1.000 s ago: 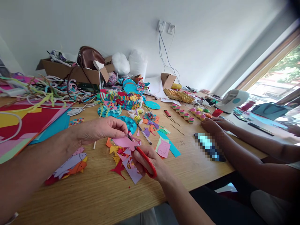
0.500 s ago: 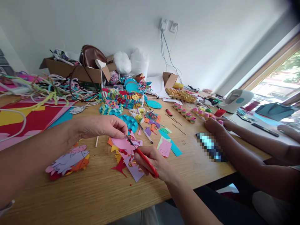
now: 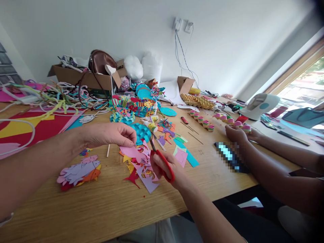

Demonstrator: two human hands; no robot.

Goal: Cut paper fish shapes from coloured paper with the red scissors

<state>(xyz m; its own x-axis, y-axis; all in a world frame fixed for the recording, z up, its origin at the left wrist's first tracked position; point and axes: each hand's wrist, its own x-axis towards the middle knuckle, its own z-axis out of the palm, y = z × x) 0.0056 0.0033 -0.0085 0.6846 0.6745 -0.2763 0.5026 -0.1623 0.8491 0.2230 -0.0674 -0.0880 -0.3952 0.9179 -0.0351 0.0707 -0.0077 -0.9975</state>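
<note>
My right hand [image 3: 165,165] grips scissors with red handles [image 3: 169,171], the dark blades pointing up and away over the paper scraps. My left hand [image 3: 115,135] is closed in a pinch above the pile; what its fingertips hold, if anything, is too small or hidden to make out. Just below them lies a pink paper piece [image 3: 130,152]. Under both hands spreads a heap of cut paper scraps [image 3: 149,184] in pink, lilac, yellow and red. Left of it rests a stack of paper fish [image 3: 81,172], a lilac one with drawn lines on top.
A pink sheet with a drawn outline [image 3: 181,157] lies right of the scissors, by a blue strip [image 3: 192,158]. Glue bottles [image 3: 152,126] and blue honeycomb paper [image 3: 141,132] stand behind. At right, another person's hands [image 3: 236,135] hold a painted egg-carton strip [image 3: 243,127].
The scissors have drawn back from my left fingertips, so the blades now stand apart from them and point more upward. The view has shifted slightly.
</note>
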